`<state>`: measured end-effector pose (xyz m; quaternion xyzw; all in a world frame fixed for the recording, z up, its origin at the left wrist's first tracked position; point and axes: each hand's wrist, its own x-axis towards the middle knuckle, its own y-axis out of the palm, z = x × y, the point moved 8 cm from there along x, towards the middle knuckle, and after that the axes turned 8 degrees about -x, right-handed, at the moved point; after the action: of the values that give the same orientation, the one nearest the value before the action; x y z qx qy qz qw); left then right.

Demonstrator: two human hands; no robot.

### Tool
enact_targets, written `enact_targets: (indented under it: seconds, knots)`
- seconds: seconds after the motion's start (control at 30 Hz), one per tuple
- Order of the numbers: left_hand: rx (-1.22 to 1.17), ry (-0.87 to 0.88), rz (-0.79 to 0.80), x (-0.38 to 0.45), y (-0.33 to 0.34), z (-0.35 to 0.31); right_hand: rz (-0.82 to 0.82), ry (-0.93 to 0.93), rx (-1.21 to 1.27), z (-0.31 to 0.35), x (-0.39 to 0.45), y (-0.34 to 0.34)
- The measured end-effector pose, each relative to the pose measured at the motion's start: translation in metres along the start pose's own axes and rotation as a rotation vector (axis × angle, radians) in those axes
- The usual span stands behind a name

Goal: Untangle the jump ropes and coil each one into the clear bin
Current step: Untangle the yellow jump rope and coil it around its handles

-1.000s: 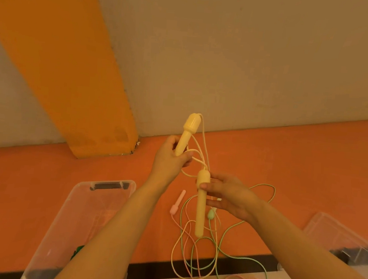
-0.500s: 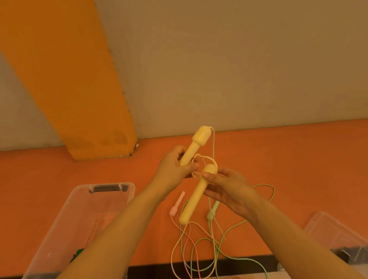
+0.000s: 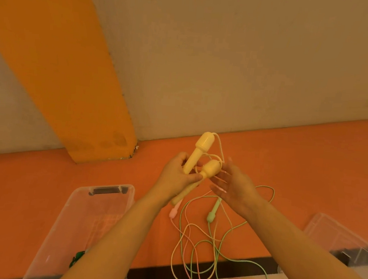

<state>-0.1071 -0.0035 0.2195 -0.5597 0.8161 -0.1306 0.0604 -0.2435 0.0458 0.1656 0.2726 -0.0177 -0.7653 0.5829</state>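
My left hand [image 3: 176, 178] grips both yellow jump-rope handles [image 3: 196, 157] side by side, raised above the floor. The yellow cord loops from their tops and hangs down into a tangle [image 3: 200, 249] with green and pink cords. My right hand [image 3: 233, 183] is beside the handles with fingers spread, holding nothing. A green handle [image 3: 212, 213] and a pink handle [image 3: 174, 212] dangle below the hands. The clear bin [image 3: 107, 193] stands on the floor at lower left.
A second clear bin [image 3: 335, 235] sits at the right edge. Something green [image 3: 77, 258] lies inside the left bin. An orange pillar [image 3: 58, 66] and a beige wall rise behind. A dark strip crosses the floor near the bottom.
My right hand passed the second yellow handle over to my left hand and let go. Its fingers have spread apart. Both handles now sit together in my left hand.
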Motion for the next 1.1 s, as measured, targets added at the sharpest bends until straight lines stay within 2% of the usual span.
enact_targets:
  seconds: [0.1, 0.23, 0.37, 0.6, 0.7, 0.83, 0.9, 1.03, 1.1]
  knots:
    - [-0.095, -0.019, 0.019, -0.001, 0.001, -0.001, -0.041, 0.039, 0.070, 0.001, 0.003, -0.008]
    - [-0.222, -0.049, 0.045, -0.002, 0.004, -0.001, 0.019, 0.111, 0.208, -0.003, 0.000, -0.003]
    - [-0.323, -0.082, 0.057, -0.001, 0.004, 0.001, 0.081, 0.101, 0.271, 0.001, 0.001, -0.001]
    - [-0.332, -0.085, 0.115, -0.005, 0.009, 0.000, 0.267, 0.061, 0.118, 0.001, -0.002, 0.016]
    - [-0.271, -0.091, 0.118, -0.006, 0.010, 0.003, 0.231, 0.057, -0.011, -0.002, -0.001, 0.016]
    - [-0.046, -0.045, 0.027, -0.001, 0.003, 0.006, 0.143, -0.023, -0.209, 0.003, -0.002, 0.012]
    - [-0.070, -0.046, -0.008, 0.000, 0.001, 0.006, 0.099, -0.091, -0.225, 0.008, -0.003, 0.012]
    - [-0.261, -0.066, -0.062, 0.001, 0.000, 0.005, 0.063, -0.180, -0.262, 0.015, -0.006, 0.013]
    - [-0.240, -0.051, -0.083, 0.002, -0.003, 0.005, 0.057, -0.214, -0.303, 0.016, -0.008, 0.013]
